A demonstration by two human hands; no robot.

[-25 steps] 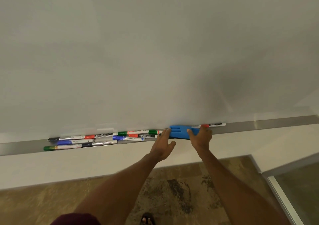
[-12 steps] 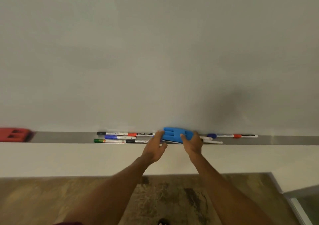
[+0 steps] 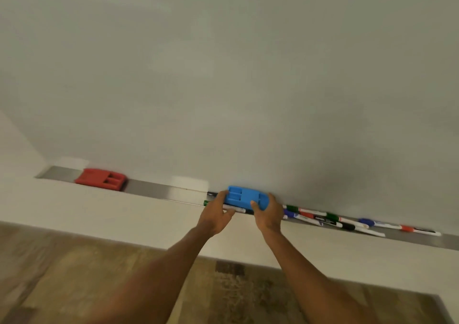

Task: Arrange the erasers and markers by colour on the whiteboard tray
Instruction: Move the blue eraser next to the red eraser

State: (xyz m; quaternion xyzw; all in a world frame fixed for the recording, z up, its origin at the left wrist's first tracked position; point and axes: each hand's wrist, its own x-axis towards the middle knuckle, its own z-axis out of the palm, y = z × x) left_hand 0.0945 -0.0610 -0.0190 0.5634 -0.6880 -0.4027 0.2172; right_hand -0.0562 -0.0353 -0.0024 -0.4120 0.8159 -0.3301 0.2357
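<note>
Blue eraser is sitting on the whiteboard tray over some markers, w/ left hand & right hand gripping its two ends. Red eraser is lying well to the left; more markers are trailing off right.

Pale wall below the board, mottled brown floor beneath it

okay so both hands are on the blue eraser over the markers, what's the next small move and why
Probably lift the blue eraser a little and carry it toward the blue-capped markers on the right. Both the left hand and right hand grip its ends, and it sits over markers rather than on bare tray. The red eraser already lies apart at the left.
</note>
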